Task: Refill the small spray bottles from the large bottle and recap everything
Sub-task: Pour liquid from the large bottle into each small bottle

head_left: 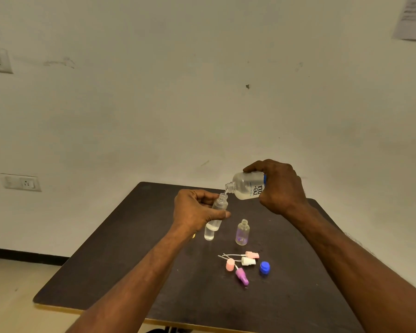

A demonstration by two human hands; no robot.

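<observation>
Gripping: right hand curls round tilted large bottle | left hand pinches small spray bottle, seemingly off the table.

Wall sockets and a paper notice.

Soft, even indoor light fills the frame, slightly dim with a warm yellowish cast. Shadows are faint; the dark table shows a dull sheen but no hard glare. Wide-angle distortion bends the edges, and the paper sheet at upper right is blurred, its text unreadable.
</observation>
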